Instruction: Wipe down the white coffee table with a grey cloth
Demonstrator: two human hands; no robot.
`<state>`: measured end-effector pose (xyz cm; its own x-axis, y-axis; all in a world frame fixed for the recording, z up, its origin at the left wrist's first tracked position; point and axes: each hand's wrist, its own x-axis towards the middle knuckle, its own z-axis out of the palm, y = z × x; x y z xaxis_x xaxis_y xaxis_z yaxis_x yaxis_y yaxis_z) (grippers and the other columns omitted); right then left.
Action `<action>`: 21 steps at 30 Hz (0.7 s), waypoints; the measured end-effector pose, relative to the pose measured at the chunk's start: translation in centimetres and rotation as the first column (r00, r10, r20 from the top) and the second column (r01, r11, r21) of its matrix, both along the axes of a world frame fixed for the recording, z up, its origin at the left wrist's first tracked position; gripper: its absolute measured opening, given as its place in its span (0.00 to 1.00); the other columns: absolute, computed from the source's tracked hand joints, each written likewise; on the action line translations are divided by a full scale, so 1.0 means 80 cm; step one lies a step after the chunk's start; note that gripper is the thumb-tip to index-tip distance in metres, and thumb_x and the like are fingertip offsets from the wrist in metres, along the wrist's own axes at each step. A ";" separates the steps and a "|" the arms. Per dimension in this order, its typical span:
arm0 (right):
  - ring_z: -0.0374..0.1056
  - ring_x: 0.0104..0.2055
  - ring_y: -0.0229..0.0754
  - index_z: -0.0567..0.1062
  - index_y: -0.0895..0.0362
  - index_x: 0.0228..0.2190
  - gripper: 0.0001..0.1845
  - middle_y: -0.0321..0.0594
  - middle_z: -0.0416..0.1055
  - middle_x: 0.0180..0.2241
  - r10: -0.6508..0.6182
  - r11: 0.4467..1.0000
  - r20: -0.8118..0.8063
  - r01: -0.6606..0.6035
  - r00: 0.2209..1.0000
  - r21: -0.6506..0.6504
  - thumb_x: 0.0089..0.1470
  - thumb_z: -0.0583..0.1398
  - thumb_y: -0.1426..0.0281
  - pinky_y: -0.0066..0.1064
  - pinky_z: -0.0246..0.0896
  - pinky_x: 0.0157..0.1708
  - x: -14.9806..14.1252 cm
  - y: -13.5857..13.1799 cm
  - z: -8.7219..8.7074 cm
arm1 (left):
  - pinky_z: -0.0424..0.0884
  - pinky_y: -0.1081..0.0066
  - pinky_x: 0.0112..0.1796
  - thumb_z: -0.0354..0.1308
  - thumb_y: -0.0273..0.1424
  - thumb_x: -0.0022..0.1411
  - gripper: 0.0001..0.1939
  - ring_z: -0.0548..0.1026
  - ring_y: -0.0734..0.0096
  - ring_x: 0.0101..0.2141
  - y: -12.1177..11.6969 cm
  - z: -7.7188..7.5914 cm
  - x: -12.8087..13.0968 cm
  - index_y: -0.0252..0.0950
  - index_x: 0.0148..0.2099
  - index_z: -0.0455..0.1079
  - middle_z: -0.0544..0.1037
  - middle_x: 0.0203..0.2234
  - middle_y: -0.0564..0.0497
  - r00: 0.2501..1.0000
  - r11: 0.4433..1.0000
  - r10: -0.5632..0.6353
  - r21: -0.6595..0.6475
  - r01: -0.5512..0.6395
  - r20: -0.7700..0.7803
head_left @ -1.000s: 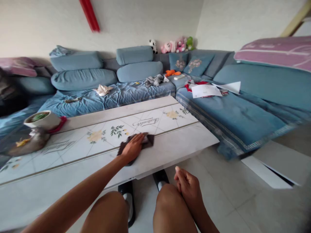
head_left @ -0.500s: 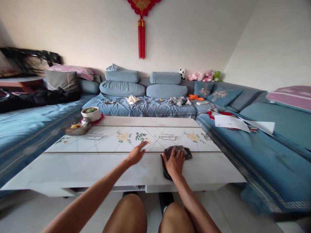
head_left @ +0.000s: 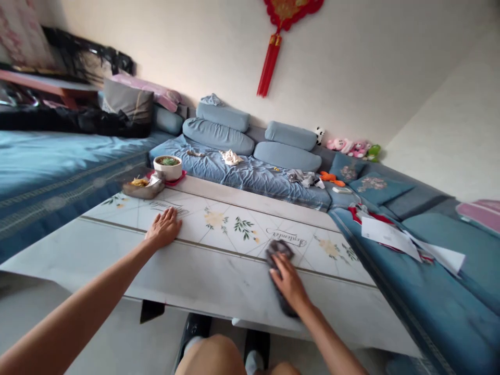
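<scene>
My left hand (head_left: 164, 228) lies palm down on the white coffee table (head_left: 128, 250), fingers stretched out over the printed lettering left of centre. It holds nothing. Under my right hand (head_left: 289, 281) is a dark grey cloth (head_left: 279, 250), bunched beneath the fingers and pressed onto the tabletop right of centre. Part of the cloth is hidden by the hand, and both are slightly blurred.
On the table's far left corner stand a potted succulent (head_left: 167, 167) on a red mat and a see-through tray (head_left: 142, 188) with something yellow inside. Blue sofas (head_left: 410, 291) surround the table. White papers (head_left: 390, 237) lie on the right one.
My left hand has moved left and come down onto the tabletop. My right hand and the cloth have shifted on the table, the cloth bunching up. The view has tilted.
</scene>
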<state>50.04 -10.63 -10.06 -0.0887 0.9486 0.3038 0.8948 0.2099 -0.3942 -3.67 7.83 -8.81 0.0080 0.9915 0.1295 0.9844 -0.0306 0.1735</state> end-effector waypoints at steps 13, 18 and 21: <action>0.63 0.77 0.57 0.76 0.61 0.71 0.34 0.56 0.72 0.72 0.093 0.995 0.167 -0.087 0.982 -0.044 0.70 0.58 0.60 0.49 0.59 0.78 -0.266 0.253 0.048 | 0.49 0.46 0.81 0.42 0.41 0.82 0.39 0.53 0.47 0.83 -0.008 -0.010 0.008 0.22 0.84 0.59 0.57 0.82 0.32 0.998 0.996 0.015 0.083 -0.020 0.057; 0.54 0.83 0.53 0.67 0.61 0.78 0.40 0.52 0.61 0.80 0.428 0.903 0.175 -0.412 0.886 -0.122 0.76 0.59 0.54 0.44 0.50 0.82 -0.450 0.286 0.039 | 0.53 0.47 0.80 0.42 0.37 0.81 0.36 0.57 0.50 0.82 -0.010 -0.014 0.000 0.27 0.83 0.62 0.61 0.82 0.35 0.999 0.992 0.004 0.127 -0.010 0.050; 0.57 0.81 0.50 0.70 0.62 0.75 0.34 0.51 0.65 0.78 0.322 0.946 0.195 -0.306 0.926 -0.108 0.76 0.57 0.59 0.41 0.52 0.81 -0.376 0.313 0.064 | 0.52 0.48 0.81 0.40 0.38 0.82 0.37 0.58 0.51 0.82 -0.012 -0.014 -0.004 0.27 0.83 0.62 0.60 0.82 0.36 0.999 0.993 0.014 0.118 -0.018 0.038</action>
